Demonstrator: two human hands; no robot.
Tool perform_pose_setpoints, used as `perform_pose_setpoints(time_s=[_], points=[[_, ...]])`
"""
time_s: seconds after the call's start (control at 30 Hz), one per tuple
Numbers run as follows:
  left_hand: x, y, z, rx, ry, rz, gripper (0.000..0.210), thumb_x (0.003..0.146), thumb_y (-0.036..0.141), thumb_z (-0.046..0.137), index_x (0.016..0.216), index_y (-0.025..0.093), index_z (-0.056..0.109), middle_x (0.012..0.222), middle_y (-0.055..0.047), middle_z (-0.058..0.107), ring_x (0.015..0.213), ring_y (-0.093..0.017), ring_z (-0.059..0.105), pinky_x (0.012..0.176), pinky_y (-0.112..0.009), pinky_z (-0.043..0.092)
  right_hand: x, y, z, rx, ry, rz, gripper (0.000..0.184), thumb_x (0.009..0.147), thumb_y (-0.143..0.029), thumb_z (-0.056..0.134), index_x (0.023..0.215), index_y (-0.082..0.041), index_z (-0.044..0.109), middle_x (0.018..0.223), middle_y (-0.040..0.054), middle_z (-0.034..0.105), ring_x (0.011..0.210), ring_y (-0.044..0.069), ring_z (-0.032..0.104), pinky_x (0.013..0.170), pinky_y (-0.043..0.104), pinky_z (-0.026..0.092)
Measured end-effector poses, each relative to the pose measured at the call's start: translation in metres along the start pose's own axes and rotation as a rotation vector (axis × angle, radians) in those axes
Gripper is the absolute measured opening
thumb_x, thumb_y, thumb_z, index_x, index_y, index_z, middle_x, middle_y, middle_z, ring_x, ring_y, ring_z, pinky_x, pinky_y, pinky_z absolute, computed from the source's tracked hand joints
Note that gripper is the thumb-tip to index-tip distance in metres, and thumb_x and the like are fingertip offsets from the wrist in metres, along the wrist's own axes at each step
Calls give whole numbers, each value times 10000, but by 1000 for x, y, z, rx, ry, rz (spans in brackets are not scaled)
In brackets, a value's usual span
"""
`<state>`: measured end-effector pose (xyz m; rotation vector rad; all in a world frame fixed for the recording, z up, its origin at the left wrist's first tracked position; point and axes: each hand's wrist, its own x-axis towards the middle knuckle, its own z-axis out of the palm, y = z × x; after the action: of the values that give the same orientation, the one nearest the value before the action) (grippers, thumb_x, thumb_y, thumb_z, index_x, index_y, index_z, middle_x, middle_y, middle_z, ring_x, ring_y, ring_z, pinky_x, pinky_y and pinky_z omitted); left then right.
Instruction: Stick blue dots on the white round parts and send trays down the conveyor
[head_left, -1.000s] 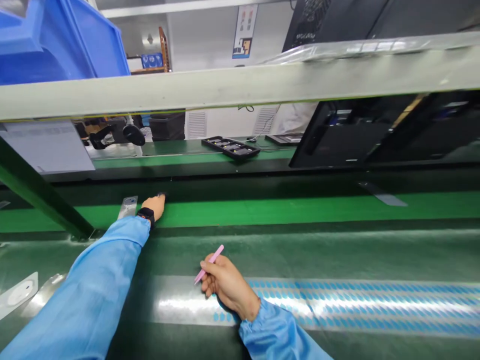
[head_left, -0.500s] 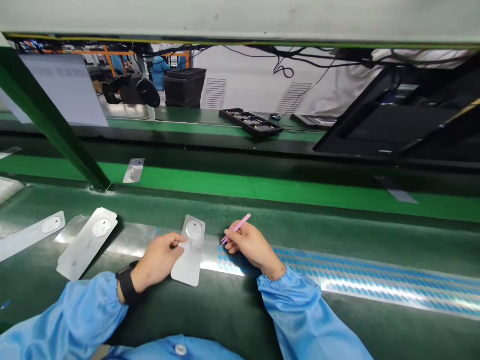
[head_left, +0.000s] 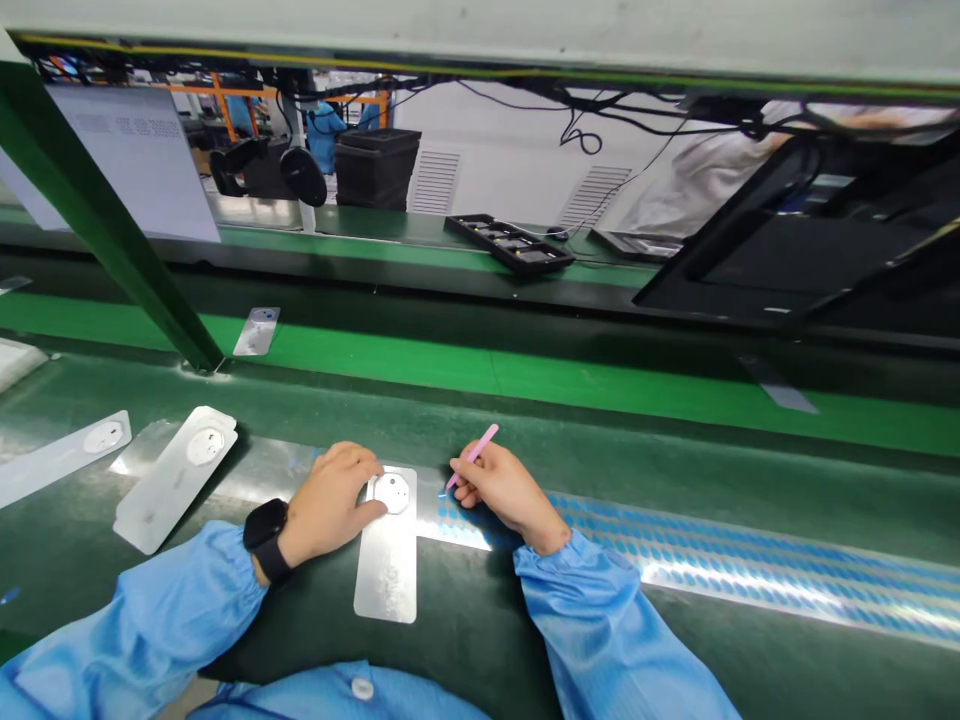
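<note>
My left hand (head_left: 334,505), a dark watch on its wrist, grips a silver phone back cover (head_left: 386,575) near its top left, thumb and fingers beside the round white camera area. The cover lies nearly straight in front of me. In my right hand (head_left: 499,487) are pink tweezers (head_left: 474,455), pinched between thumb and fingers. Their tip points down at the left end of a clear strip with rows of blue round stickers (head_left: 675,545). A small blue piece shows at the tip; whether the tweezers hold it, I cannot tell.
To the left lie a stack of phone back covers (head_left: 176,480) and another cover (head_left: 64,460). One more cover (head_left: 256,332) rests on the bright green belt (head_left: 420,360) beyond. A slanted green post (head_left: 112,220) stands at the left; a black tray (head_left: 510,245) sits farther back.
The phone back cover has come nearer to me and turned straighter. My left hand has shifted up to its camera area. The right hand with the tweezers has stayed almost in place.
</note>
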<state>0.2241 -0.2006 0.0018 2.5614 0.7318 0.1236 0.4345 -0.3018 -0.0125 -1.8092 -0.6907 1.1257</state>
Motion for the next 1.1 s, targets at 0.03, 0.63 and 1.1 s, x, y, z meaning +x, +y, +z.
perform_pose_setpoints(time_s=[0.03, 0.63, 1.1], points=[[4, -3, 4, 0, 1, 17, 329, 712, 241, 737, 1020, 203, 628, 1203, -83, 611, 1216, -294, 463, 1006, -455, 373, 0, 1, 0, 8, -2, -3, 218, 828, -151, 597, 630, -169, 509, 480, -10, 609, 389, 97, 568, 391, 176, 469], [5, -7, 26, -54, -21, 129, 477, 651, 375, 831, 1047, 228, 609, 1181, -32, 645, 1114, -280, 474, 890, -442, 318, -4, -9, 30, -9, -96, -54, 329, 742, -473, 650, 663, -186, 511, 485, -16, 590, 412, 110, 561, 401, 200, 446], [3, -5, 24, -39, -54, 115, 453, 677, 345, 818, 1074, 245, 624, 1242, -47, 615, 1140, -288, 472, 914, -452, 322, 3, -5, 34, -83, -115, -25, 237, 821, -327, 601, 653, -178, 522, 489, -14, 592, 405, 101, 558, 385, 178, 437]])
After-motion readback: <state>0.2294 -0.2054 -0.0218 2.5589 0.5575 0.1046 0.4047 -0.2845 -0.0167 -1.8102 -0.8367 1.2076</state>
